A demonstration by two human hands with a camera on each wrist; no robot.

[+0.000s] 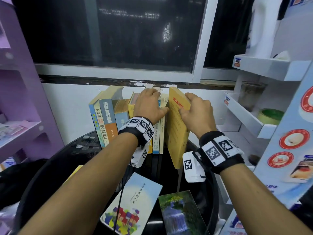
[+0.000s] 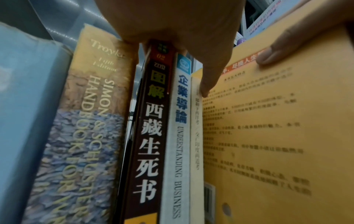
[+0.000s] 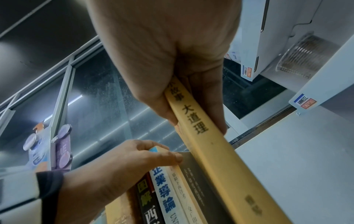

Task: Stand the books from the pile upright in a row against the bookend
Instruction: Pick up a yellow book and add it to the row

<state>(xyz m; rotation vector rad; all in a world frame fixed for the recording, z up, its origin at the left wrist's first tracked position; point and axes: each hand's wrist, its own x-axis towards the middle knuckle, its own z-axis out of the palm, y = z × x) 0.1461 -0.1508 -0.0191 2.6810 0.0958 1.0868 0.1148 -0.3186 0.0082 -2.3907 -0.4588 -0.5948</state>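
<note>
A row of standing books (image 1: 108,119) lines the back of the dark round table (image 1: 55,167) by the wall. My left hand (image 1: 152,100) lies over the tops of the right-end books, fingers curled over them and thumb (image 2: 208,81) down a cream spine. My right hand (image 1: 188,106) grips the top of a yellow book (image 1: 177,133) by its spine (image 3: 220,159). That book stands at the right end, its top angled away from the row. Two books lie flat in front: a light blue one (image 1: 133,202) and a green waterfall one (image 1: 181,216). No bookend shows.
A purple shelf unit (image 1: 20,99) stands close on the left. A white shelf rack (image 1: 245,114) on the right holds a glass jar (image 1: 250,95) and a green tape roll (image 1: 271,116). A dark window (image 1: 118,31) is behind the row.
</note>
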